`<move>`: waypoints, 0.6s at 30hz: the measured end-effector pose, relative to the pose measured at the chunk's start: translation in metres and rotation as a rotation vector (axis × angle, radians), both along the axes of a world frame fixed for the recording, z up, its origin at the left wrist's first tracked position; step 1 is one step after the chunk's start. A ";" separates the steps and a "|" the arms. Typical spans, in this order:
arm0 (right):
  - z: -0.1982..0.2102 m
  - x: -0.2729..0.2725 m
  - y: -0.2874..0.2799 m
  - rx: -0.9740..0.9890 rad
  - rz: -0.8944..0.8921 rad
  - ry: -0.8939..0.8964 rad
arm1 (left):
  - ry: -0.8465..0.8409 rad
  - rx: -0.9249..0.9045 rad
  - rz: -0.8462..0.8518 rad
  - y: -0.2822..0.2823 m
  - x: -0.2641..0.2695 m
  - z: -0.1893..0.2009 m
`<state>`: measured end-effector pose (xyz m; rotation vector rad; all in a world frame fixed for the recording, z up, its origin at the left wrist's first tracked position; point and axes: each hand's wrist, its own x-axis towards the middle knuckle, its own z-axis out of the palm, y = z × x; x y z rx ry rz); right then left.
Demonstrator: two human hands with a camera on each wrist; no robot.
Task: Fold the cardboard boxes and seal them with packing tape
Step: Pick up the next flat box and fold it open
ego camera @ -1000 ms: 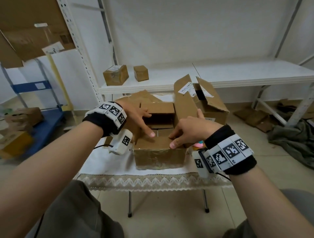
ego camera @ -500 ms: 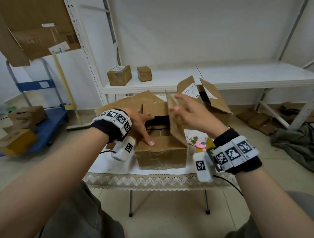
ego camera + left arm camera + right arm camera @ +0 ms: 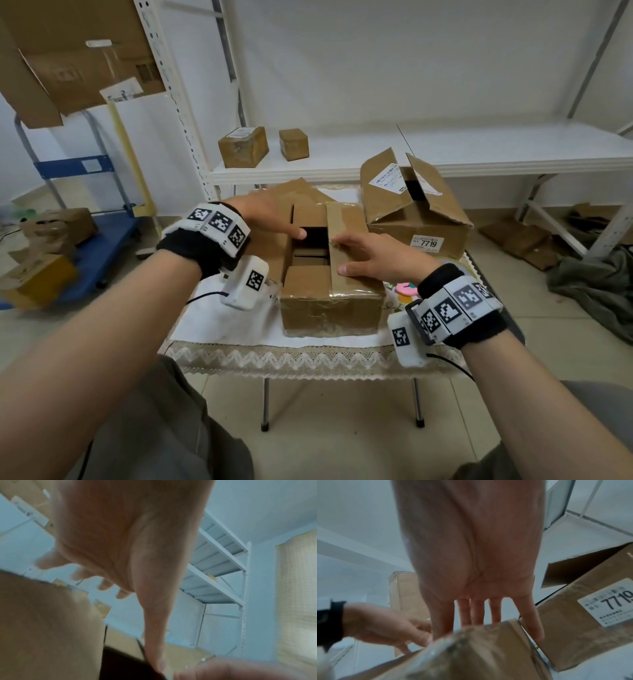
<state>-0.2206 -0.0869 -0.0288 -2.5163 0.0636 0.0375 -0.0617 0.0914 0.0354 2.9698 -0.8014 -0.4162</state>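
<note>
Small table (image 3: 239,325) with white cloth under both hands. Cardboard box (image 3: 329,308) on it, beneath fingers. Right flap (image 3: 346,246) folded down; right hand (image 3: 373,255) flat on it, fingers straight. Left hand (image 3: 267,219) open, thumb at box opening's edge, fingers spread over left flap (image 3: 301,192).

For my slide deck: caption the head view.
Right hand presses one flap flat on the cardboard box while left hand reaches the opposite flap.
</note>
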 end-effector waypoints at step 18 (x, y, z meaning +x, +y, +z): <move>-0.001 -0.001 -0.014 0.200 -0.242 -0.196 | 0.112 -0.031 -0.386 -0.035 -0.061 -0.022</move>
